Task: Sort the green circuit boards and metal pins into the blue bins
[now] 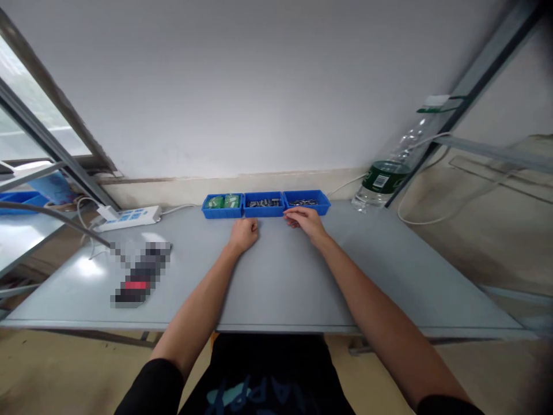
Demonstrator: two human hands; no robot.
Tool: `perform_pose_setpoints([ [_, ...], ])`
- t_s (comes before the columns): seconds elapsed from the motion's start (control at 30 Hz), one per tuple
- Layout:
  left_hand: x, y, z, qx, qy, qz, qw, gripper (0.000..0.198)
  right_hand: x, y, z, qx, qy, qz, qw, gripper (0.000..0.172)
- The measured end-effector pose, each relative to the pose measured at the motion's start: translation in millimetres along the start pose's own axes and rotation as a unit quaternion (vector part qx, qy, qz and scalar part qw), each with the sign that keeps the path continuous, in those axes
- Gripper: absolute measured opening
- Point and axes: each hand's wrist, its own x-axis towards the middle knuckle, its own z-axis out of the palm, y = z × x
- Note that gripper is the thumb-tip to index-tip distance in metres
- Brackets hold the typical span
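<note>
Three blue bins stand side by side at the back of the table. Green and whitish small pieces fill the left bin [223, 213]. Short grey metal-looking pieces lie in the middle bin [264, 212], and thin dark metallic pieces in the right bin [324, 206]. My left hand [245, 234] rests on the table as a fist, just in front of the gap between the left and middle bins. At the front edge of the right bin is my right hand [306, 222], its fingers bent and drawn together. Whatever either hand may hold is hidden or too small to name.
A large clear bottle [386, 177] with a green label stands at the back right. On the left are a white power strip [133, 218] with cables and a pixelated dark object [142, 274]. Metal frame posts flank the grey table [285, 288]; a wall is behind it.
</note>
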Motion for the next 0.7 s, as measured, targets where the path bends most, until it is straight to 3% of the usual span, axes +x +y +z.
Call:
perform_pose_setpoints([
  [0.33, -1, 7, -0.8, -0.022, 0.013, 0.052, 0.998, 0.023, -7, -2, 6, -0.06, -0.022, -0.056, 0.996, 0.022],
  [0.5, -3, 8, 2.5, -0.026, 0.062, 0.067, 0.995, 0.012, -9, 4, 9, -0.138, -0.058, -0.129, 0.98, 0.02],
  [0.7, -5, 8, 5.4, -0.022, 0.066, 0.089, 0.994, 0.017, -12, 7, 9, -0.224, -0.079, -0.174, 0.956, 0.012],
])
